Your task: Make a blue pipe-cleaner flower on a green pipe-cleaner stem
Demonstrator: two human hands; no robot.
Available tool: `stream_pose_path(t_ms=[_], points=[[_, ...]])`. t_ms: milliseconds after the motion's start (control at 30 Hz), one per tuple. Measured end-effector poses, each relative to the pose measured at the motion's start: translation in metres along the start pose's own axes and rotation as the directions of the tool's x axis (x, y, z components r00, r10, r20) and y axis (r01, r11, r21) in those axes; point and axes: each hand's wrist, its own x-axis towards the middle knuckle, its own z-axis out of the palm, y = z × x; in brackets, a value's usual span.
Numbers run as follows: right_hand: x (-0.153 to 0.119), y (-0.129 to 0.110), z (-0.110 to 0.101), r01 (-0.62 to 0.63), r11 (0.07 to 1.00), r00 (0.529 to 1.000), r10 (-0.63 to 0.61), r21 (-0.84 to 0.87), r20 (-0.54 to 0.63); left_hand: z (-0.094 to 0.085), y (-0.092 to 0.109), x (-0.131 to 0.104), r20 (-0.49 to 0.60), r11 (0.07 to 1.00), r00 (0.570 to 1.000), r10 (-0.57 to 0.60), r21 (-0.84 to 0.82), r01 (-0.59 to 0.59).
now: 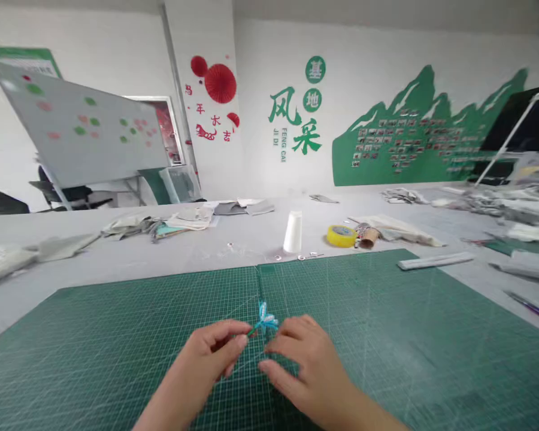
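Observation:
A small blue and white craft flower [266,319] with a green stem is held above the green cutting mat [161,317]. My left hand [211,354] pinches its stem between thumb and fingertips. Beside the petals on the right is my right hand [303,359], its thumb apart from the curved fingers. The index finger of that hand comes close to the blue petals; whether it touches them I cannot tell. Nothing shows between the right thumb and fingers.
Beyond the mat stand a white cone-shaped spool [293,232], a yellow tape roll [341,236] and a brown cardboard tube [368,237]. A wrapped stick-like packet [435,261] lies across the mat's right edge. Bags and papers [184,220] lie farther back; a purple pen-like tool [532,306] is at right.

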Motion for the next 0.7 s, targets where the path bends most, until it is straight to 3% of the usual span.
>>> stream_pose_path(t_ms=[167, 233, 433, 700], points=[[0.005, 0.000, -0.007, -0.009, 0.992, 0.950, -0.032, -0.130, -0.312, -0.001, -0.001, 0.002, -0.040, 1.000, 0.999, 0.008, 0.005, -0.007], [0.004, 0.000, -0.007, 0.003, 0.984, 0.920, -0.072, -0.179, -0.385, 0.000, -0.002, 0.002, -0.052, 0.999, 0.998, 0.032, 0.011, -0.032], [0.001, 0.002, -0.001, 0.075, 0.978, 0.925, -0.141, -0.195, -0.352, 0.010, -0.004, 0.003, -0.052, 0.997, 0.995, 0.079, 0.002, -0.079], [0.001, 0.006, 0.006, -0.021, 0.989, 0.914, -0.040, -0.146, -0.403, 0.023, -0.011, 0.005, 0.003, 0.992, 0.993, 0.118, -0.047, -0.117]])
